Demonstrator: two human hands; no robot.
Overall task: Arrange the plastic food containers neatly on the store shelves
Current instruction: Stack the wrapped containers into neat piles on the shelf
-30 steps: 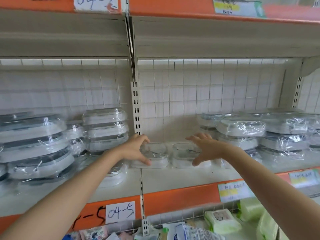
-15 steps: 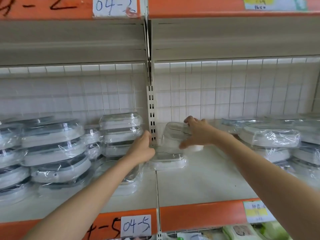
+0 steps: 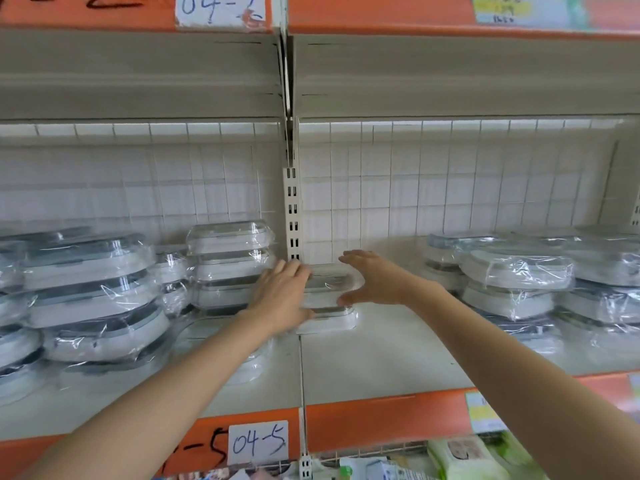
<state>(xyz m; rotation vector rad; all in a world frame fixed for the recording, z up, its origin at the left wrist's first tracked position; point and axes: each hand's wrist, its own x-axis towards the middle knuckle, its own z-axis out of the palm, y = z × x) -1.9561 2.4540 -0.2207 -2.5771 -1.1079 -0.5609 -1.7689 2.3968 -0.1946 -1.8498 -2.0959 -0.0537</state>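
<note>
Containers part-hidden (behind left hand)

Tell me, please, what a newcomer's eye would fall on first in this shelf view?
Probably the two bare arms reaching in, the left hand and right hand flanking a small stack of two clear plastic lidded containers at mid-shelf beside the slotted white upright post. Next, the film-wrapped container stacks at left and the orange shelf edge.
</note>
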